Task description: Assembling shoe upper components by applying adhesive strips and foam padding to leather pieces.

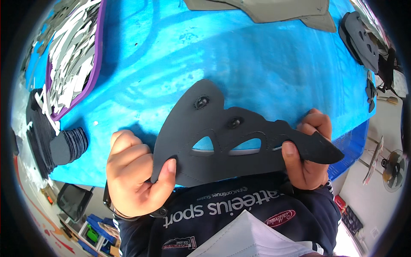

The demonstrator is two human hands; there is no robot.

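Note:
Both hands hold up a flat black cut-out panel (197, 165), which looks like a shoe-upper piece. It has stitched lines, two round dark fittings and openings through which the blue table shows. My left hand (137, 171) pinches its left lower end, thumb on the front and fingers curled behind. At the narrow right end, my right hand (310, 154) grips with the thumb in front, its fingers partly hidden by the panel. The panel is raised close to my body, above the table's near edge.
On the blue table (257, 64), a purple-rimmed basket (101, 51) of white and grey strips stands at left. Stacked black pieces (68, 145) lie below it. Grey sheets (274, 10) are at the far side, dark panels (359, 40) at far right. A blue crate (353, 143) sits right.

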